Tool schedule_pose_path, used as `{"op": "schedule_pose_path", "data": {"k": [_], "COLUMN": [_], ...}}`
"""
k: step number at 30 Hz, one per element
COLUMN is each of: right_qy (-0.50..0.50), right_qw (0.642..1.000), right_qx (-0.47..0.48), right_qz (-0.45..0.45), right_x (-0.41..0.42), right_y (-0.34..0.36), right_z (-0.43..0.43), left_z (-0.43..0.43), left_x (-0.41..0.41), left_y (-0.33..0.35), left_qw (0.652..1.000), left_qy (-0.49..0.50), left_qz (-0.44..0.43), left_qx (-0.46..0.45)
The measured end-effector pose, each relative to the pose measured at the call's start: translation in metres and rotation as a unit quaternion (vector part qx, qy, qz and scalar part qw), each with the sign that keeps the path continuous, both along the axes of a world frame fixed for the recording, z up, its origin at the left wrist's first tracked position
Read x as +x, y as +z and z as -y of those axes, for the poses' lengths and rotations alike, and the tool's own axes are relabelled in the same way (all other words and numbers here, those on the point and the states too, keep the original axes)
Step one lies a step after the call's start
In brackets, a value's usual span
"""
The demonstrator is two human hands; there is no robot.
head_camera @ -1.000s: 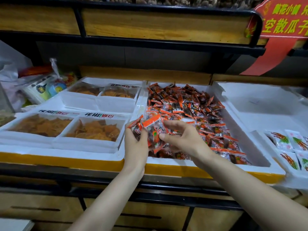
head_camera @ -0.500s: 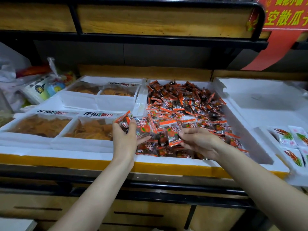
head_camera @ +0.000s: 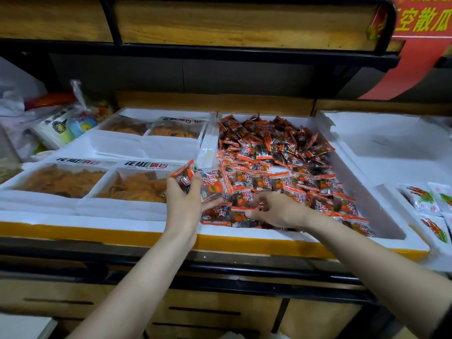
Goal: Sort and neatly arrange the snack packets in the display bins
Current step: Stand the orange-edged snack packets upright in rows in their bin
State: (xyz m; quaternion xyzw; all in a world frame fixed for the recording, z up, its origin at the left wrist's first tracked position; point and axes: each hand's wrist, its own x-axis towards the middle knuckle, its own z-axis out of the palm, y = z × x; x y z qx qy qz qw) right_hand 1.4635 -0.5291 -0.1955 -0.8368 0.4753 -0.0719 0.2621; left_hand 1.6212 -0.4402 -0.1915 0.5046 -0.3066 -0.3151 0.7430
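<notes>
While the left hand (head_camera: 183,206) grips a fanned bunch of orange snack packets (head_camera: 212,188) in curled fingers and thumb, the right hand (head_camera: 276,210) bends its fingers down onto the loose packets (head_camera: 274,152) beneath them in the white foam bin (head_camera: 359,177); whether they pinch one, I can't tell.

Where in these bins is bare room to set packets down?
The right bin's floor is bare, right of the middle bin's wall, behind the white packets. The middle bin is crowded with orange packets; the left hand grips a bunch, the right hand pinches one.
</notes>
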Motion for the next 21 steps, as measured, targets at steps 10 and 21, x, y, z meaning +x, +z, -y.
{"op": "schedule_pose_path", "data": {"k": [10, 21], "right_qy": [0.014, 0.090], "right_qw": [0.983, 0.960], "right_qx": [-0.143, 0.042], "right_qz": [0.112, 0.262], "right_x": [-0.004, -0.023], "right_y": [0.008, 0.027], "right_z": [-0.012, -0.016], "left_z": [-0.005, 0.001], "left_x": [-0.008, -0.016], "left_y": [-0.002, -0.005], "left_qw": [0.997, 0.961], "left_qy": [-0.075, -0.103], "left_qz": [0.003, 0.255], "left_qx": [0.008, -0.005]}}
